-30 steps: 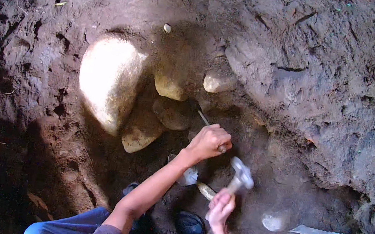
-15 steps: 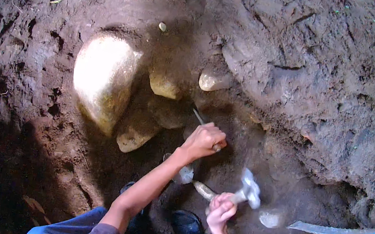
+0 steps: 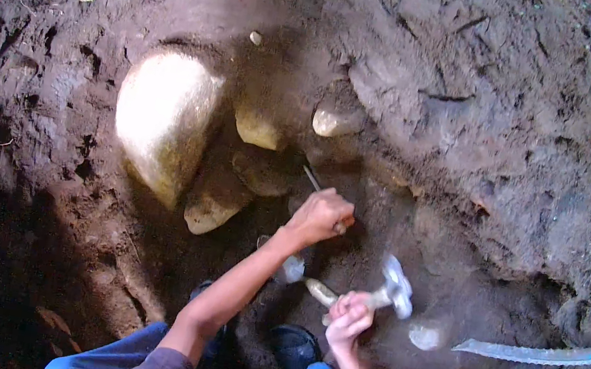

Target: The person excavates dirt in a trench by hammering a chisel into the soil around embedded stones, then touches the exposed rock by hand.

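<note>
My left hand is closed around a thin metal chisel, whose narrow end points up and left toward the dark soil below the stones. The chisel's blunt end pokes out of the fist on the right. My right hand, lower and to the right, grips a hammer by its pale handle. The metal head is slightly blurred and stays apart from the chisel. Just beyond the chisel tip are a yellowish stone and a smaller pale stone, both partly sunk in earth.
A large bright boulder stands at the left, with a flat stone beside it. Uneven earth rises at the right. A pale, ridged strip lies at the lower right near a small whitish stone. My dark shoe is below.
The whole view has shifted slightly. My right hand and the hammer sit a little higher; my left hand keeps the chisel at nearly the same spot.
</note>
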A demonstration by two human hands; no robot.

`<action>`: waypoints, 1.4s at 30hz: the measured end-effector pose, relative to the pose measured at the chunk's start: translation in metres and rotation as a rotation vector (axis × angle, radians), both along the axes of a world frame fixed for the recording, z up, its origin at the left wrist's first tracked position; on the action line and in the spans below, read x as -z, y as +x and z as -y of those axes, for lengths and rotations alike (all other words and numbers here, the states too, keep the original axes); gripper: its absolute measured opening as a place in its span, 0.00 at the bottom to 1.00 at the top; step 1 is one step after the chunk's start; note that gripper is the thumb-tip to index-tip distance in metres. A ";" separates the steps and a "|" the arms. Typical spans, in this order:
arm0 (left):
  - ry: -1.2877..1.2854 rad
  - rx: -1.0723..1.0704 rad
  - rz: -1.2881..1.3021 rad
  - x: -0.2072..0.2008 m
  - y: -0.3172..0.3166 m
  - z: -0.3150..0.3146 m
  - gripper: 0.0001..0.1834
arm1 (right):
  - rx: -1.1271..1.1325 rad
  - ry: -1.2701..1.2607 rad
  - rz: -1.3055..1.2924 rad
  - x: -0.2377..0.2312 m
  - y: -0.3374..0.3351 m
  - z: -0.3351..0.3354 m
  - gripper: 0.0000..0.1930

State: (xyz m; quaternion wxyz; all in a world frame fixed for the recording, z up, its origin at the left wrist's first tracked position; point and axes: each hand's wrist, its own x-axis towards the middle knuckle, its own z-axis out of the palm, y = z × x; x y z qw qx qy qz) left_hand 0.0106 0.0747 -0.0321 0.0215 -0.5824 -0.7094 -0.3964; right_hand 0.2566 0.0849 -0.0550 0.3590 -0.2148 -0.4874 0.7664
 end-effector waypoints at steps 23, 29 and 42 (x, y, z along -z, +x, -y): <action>-0.074 -0.066 -0.015 -0.010 -0.004 0.015 0.11 | -0.206 0.667 0.610 -0.032 -0.026 -0.016 0.21; 0.021 -0.080 0.037 -0.014 -0.003 0.013 0.14 | -0.105 0.202 0.363 -0.019 -0.016 -0.015 0.23; 0.032 -0.065 0.085 -0.013 -0.003 0.008 0.13 | 0.020 0.729 0.198 -0.004 -0.012 -0.019 0.17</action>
